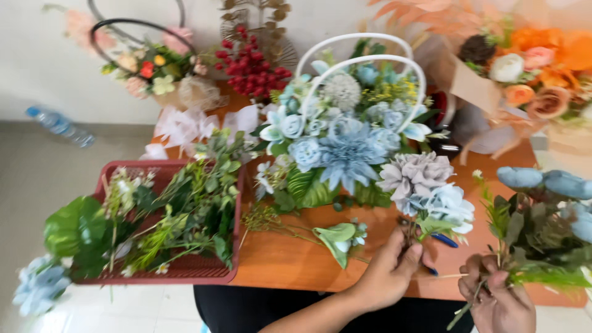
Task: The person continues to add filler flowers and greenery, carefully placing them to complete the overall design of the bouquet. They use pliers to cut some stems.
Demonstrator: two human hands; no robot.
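Left hand [390,271]: fingers closed around the stems of a grey and pale-blue flower bunch [425,188], just right of the white-handled blue arrangement [345,139]. Right hand [496,296]: clamped on leafy blue-bud sprigs [542,216], further right. Red basket [185,271] of greenery: far left on the worktop [290,259].

Bright, even daylight, soft and nearly shadowless. Washed out toward the pale wall [37,68] and floor [43,179]. Slight motion blur throughout, strongest on the blue flowers [542,182] at right. Warm glow off the orange table [290,259]. Mild wide-angle stretch at edges.
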